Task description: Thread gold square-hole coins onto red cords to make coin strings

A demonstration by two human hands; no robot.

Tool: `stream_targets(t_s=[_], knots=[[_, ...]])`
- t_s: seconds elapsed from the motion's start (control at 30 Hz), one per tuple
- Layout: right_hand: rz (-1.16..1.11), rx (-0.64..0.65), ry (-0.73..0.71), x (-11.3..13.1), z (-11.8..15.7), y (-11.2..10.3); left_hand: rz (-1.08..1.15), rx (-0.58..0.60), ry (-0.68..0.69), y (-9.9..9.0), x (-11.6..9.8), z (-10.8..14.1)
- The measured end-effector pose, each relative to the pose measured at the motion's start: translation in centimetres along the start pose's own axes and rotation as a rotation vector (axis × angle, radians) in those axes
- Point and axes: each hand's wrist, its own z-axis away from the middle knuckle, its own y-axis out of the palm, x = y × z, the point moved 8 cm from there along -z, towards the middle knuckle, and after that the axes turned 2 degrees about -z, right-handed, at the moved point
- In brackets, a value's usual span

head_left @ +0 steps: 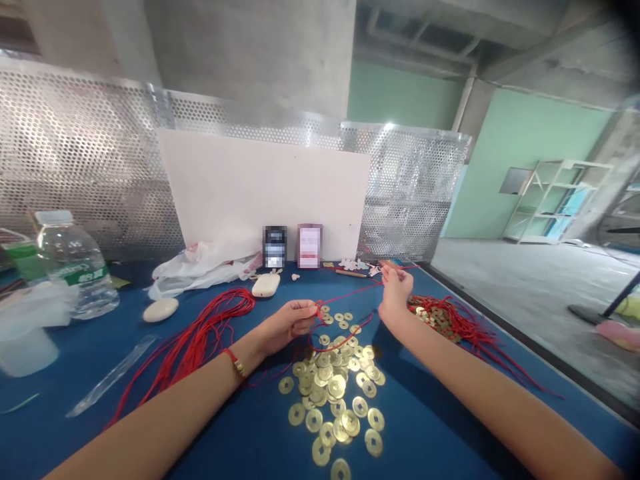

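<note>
A thin red cord (350, 292) is stretched between my two hands above the blue table. My left hand (290, 325) pinches it at a small looped part, and one loose end curls down over the coins. Farther out and to the right, my right hand (397, 291) grips the cord with fingers pressed together. Below and between the hands lies a spread pile of brass coins with square holes (336, 387). A bundle of red cords (200, 340) lies left of my left hand. Coins with red cords attached (443, 320) are heaped beside my right forearm.
Two phones (310, 247) stand against a white board (270, 187) at the back. A plastic bag (210, 267), a cream case (266, 285), a white oval object (161, 309) and a large water bottle (80, 267) occupy the left. The table's edge runs along the right.
</note>
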Motion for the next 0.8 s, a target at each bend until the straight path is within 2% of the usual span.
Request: stream_targets(t_s=[0.1,0.13,0.2,0.23,0.3,0.4,0.43,0.47,0.53,0.57,0.7,0.8], knots=[[0.103,-0.108,0.043,-0.6,-0.8,-1.3,0.015,-0.021,-0.002,0.0,0.2,-0.1],[0.154,-0.094,0.109,-1.1,-0.5,-1.2,-0.002,-0.045,0.006,-0.1,0.2,-0.2],[0.254,0.039,0.290,-2.6,1.3,-0.4,-0.058,-0.106,0.028,-0.2,0.3,-0.2],[0.293,0.161,0.386,-3.4,2.9,0.4,-0.084,-0.135,0.036,-0.3,0.3,-0.2],[0.308,0.473,0.386,-3.5,6.6,2.7,-0.119,-0.177,0.045,-0.4,0.3,-0.1],[0.309,1.153,0.243,-2.1,13.6,6.2,-0.147,-0.204,0.048,-0.5,0.4,-0.1],[0.328,1.310,0.145,-1.4,15.1,6.7,-0.156,-0.209,0.045,-0.6,0.4,0.0],[0.355,1.399,0.053,-0.9,15.9,6.8,-0.167,-0.211,0.038,-0.6,0.4,0.0],[0.428,1.439,-0.064,-0.8,15.6,6.6,-0.179,-0.214,0.029,-0.5,0.4,0.0],[0.464,1.423,-0.071,-1.1,15.0,6.5,-0.179,-0.215,0.032,-0.5,0.3,0.0],[0.564,1.376,0.041,-3.4,12.6,6.1,-0.169,-0.241,0.057,-0.8,0.1,-0.1],[0.641,1.383,0.080,-3.9,12.2,6.1,-0.181,-0.281,0.080,-1.2,-0.1,-0.1]])
